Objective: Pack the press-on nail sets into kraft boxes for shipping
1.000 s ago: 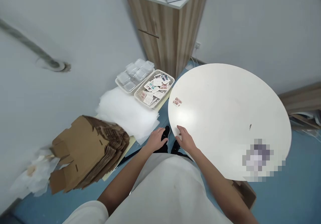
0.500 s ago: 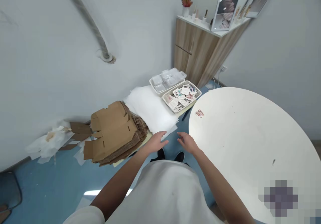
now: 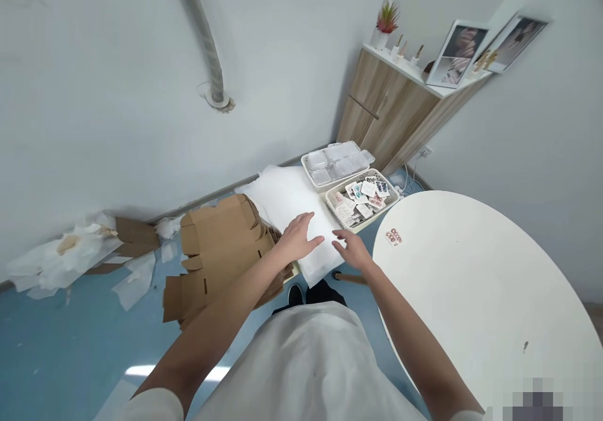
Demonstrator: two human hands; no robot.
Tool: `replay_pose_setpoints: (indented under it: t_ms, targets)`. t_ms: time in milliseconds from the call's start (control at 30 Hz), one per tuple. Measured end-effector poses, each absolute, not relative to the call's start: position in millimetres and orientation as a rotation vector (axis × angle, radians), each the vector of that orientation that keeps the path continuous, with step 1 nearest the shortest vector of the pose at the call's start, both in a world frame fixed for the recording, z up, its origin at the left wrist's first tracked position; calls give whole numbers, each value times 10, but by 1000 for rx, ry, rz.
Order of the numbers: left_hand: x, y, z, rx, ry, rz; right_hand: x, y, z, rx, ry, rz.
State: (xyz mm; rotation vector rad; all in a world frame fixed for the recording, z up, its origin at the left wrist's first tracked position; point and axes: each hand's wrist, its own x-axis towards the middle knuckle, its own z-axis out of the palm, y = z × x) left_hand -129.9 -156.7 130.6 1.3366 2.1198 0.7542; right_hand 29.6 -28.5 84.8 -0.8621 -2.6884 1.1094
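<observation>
My left hand (image 3: 296,239) is open, fingers spread, over the near part of a stack of white sheets (image 3: 294,195). Just right of it, my right hand (image 3: 352,248) is also open, at the sheets' right edge, with nothing in it. Flattened brown cardboard boxes (image 3: 226,239) lie piled left of the sheets. Beyond my right hand, a white basket holds small printed cards (image 3: 362,198). Behind that, another basket holds clear plastic boxes (image 3: 336,160). A small card with reddish pieces (image 3: 394,237) lies on the round white table (image 3: 471,283).
A wooden cabinet (image 3: 391,100) with a plant (image 3: 387,19) and picture frames stands at the back right. Crumpled white wrapping (image 3: 70,251) lies on the floor at left. A pipe (image 3: 202,31) meets the wall. A table leg (image 3: 351,278) shows below my right hand.
Both hands have moved forward; my left hand now reaches over the white sheets. The view has shifted, and the cabinet, baskets and table appear further right and lower.
</observation>
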Motion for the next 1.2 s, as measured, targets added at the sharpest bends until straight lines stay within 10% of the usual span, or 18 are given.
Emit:
replay_pose_setpoints:
  t_ms: [467,1200]
  targets:
    - [-2194,-236,1056,571,1920,1203,-988,1163,621,-1012,-2202,1649]
    - [-2557,617,526,242,1868,1347,-1764,1466,207,-1010,-2430,1394]
